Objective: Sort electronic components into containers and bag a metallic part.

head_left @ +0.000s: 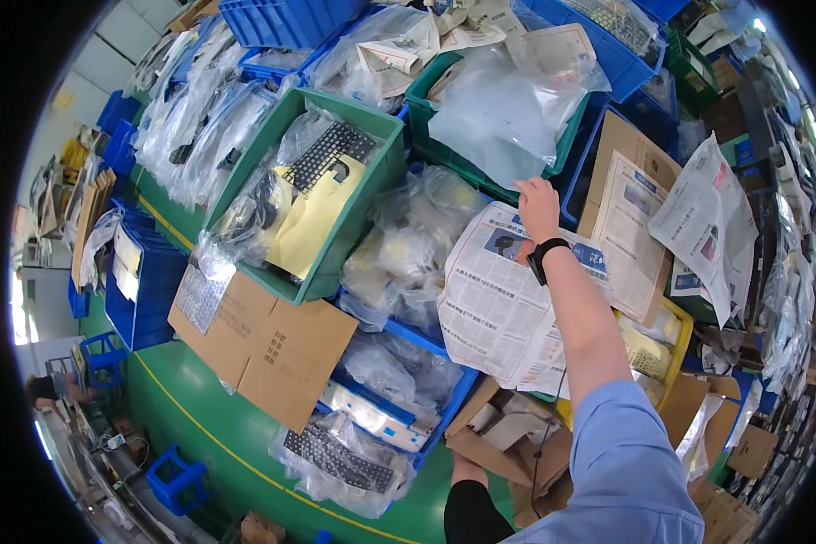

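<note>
My right hand (pixel 538 207), with a black watch on its wrist, reaches up from the lower right. Its fingers are closed on the near corner of a translucent plastic sheet (pixel 494 113). That sheet lies over a dark green crate (pixel 419 98), with crumpled newspaper beside it. Below the hand, a spread newspaper (pixel 494 304) runs under my wrist. Left of it are clear plastic bags (pixel 412 227), their contents hard to make out. My left hand is not in view.
A green crate (pixel 313 292) holds black keyboard parts and a yellow sheet. Beneath it, cardboard (pixel 299 354) juts out over a blue crate (pixel 458 399). A yellow crate (pixel 684 335) stands at right. A blue stool (pixel 174 480) is on the green floor (pixel 236 453).
</note>
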Available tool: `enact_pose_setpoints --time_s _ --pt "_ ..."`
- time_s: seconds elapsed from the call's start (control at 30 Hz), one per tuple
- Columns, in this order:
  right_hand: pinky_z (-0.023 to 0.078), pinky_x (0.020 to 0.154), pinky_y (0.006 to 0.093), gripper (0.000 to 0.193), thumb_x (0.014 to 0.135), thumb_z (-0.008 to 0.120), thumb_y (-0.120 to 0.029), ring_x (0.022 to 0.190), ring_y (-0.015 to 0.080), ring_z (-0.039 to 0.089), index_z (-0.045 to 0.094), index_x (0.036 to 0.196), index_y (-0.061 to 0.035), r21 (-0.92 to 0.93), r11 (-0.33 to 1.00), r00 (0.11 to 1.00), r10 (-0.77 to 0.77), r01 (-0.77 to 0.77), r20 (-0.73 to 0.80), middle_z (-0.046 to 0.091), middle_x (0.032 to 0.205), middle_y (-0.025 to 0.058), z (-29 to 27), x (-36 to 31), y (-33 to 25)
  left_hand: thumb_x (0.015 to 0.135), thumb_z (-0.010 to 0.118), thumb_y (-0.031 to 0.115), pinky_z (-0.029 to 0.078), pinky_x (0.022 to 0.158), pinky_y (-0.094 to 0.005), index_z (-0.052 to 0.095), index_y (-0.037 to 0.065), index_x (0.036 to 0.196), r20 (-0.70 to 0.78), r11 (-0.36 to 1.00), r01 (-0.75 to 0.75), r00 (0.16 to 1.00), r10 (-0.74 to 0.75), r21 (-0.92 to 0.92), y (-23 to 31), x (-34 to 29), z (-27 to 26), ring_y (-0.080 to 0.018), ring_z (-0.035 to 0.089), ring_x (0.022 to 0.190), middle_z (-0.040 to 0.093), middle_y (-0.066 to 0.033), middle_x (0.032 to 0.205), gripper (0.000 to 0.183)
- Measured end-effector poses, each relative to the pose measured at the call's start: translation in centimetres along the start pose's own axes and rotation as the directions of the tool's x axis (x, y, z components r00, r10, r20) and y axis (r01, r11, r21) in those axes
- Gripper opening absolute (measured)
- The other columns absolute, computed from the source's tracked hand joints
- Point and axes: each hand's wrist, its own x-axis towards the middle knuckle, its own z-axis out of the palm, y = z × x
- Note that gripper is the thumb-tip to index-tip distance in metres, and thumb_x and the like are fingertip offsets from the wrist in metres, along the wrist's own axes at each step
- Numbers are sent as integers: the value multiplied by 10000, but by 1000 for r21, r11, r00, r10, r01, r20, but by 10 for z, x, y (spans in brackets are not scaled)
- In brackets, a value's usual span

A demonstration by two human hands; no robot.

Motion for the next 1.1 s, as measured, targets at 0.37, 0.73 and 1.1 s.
enact_pose_setpoints --time_s 0.37,0.73,1.1 --pt "493 793 435 116 888 594 -111 933 336 624 658 978 -75 227 974 939 92 -15 -331 670 971 134 -74 31 -37 984 523 410 448 962 -394 513 -61 1325 -31 988 76 996 -81 -135 -1 -16 4 -336 541 1149 548 -235 1324 581" --pt "480 849 387 208 837 576 42 984 324 592 664 1012 -29 291 957 922 100 14 -375 633 1021 145 -287 -37 -79 996 530 393 470 941 -405 494 -56 1345 36 886 19 999 -3 -464 -4 5 5 -295 540 1145 568 -201 1305 570" --pt "495 800 323 225 818 603 39 967 277 592 675 1016 -41 336 920 919 298 -204 -257 592 1057 122 -436 -189 -62 1005 507 316 477 882 -358 495 46 1334 -54 671 -203 970 236 -713 44 43 35 -232 566 1132 576 -103 1249 427"
